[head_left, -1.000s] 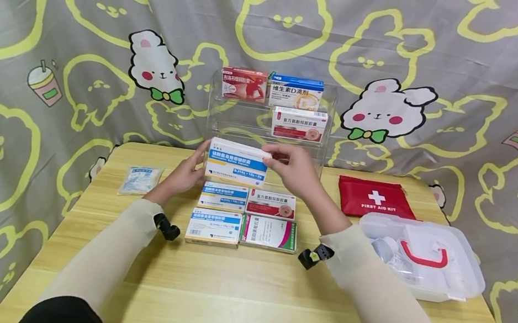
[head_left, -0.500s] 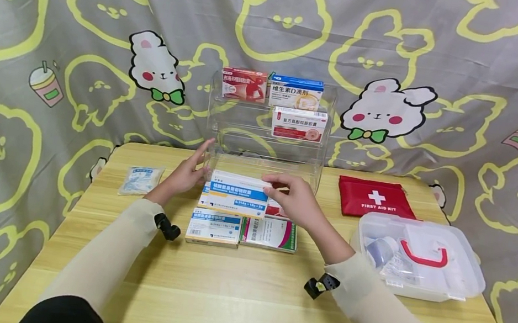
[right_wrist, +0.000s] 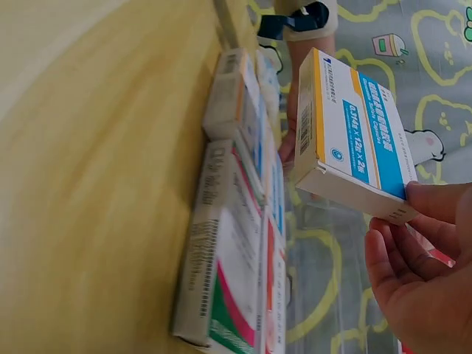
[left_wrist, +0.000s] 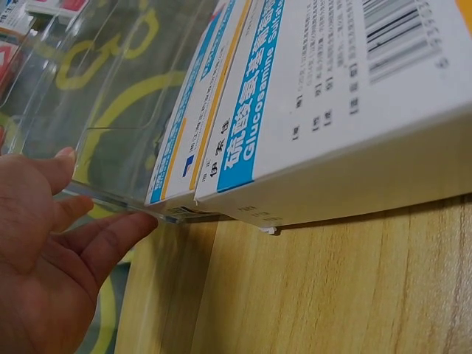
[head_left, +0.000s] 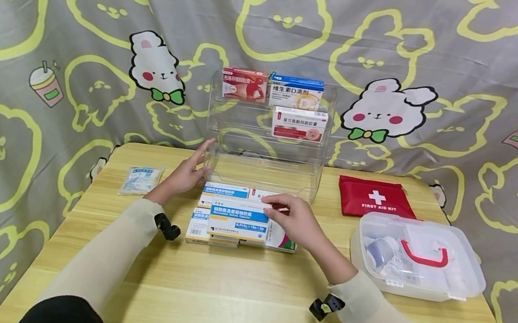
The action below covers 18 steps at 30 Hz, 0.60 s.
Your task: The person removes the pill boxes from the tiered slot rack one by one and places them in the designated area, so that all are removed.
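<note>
A white, blue and yellow medicine box (head_left: 238, 222), labelled glucosamine sulfate capsules, is pinched at its right end between the thumb and fingers of my right hand (head_left: 294, 220). The right wrist view shows this medicine box (right_wrist: 354, 133) raised off the boxes on the table, the right hand (right_wrist: 431, 258) at one corner. In the head view it overlaps the front boxes: another glucosamine box (head_left: 199, 223) and a white box with green and magenta (head_left: 288, 242). My left hand (head_left: 188, 173) lies with extended fingers against the left side of the clear display rack (head_left: 262, 176); the left wrist view shows its fingertips (left_wrist: 144, 223) at the rack's edge.
Upper rack tiers hold a red box (head_left: 244, 85), a blue-white box (head_left: 296, 94) and a red-white box (head_left: 298, 125). At right are a red first aid pouch (head_left: 359, 196) and a clear plastic case (head_left: 463, 276) with a red handle. A small packet (head_left: 140, 181) lies at left.
The glucosamine box has come down and toward me, from before the rack to over the front boxes, in my right hand. My left hand has let go of it and stays by the rack.
</note>
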{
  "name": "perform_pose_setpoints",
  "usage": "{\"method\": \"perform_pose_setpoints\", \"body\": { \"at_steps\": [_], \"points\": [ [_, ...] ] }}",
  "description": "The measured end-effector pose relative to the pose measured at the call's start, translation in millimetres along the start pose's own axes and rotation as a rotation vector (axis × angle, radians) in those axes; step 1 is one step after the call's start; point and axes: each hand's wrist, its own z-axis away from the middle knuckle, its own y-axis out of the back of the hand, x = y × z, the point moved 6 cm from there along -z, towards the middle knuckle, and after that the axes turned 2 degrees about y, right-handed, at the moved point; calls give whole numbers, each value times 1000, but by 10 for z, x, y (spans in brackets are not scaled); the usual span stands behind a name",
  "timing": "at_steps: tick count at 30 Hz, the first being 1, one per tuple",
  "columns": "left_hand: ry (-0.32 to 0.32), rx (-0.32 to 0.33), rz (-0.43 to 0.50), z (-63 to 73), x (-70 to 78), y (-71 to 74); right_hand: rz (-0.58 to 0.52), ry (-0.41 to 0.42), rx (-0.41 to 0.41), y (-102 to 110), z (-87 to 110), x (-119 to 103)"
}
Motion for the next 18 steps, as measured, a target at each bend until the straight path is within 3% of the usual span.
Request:
{"method": "perform_pose_setpoints", "body": {
  "at_steps": [6, 18],
  "points": [
    [-4, -8, -5, 70, 136, 2, -8, 7, -25, -91, 89, 78],
    [15, -16, 33, 60, 113, -1, -2, 4, -97, -308, 279, 223]
  ]
}}
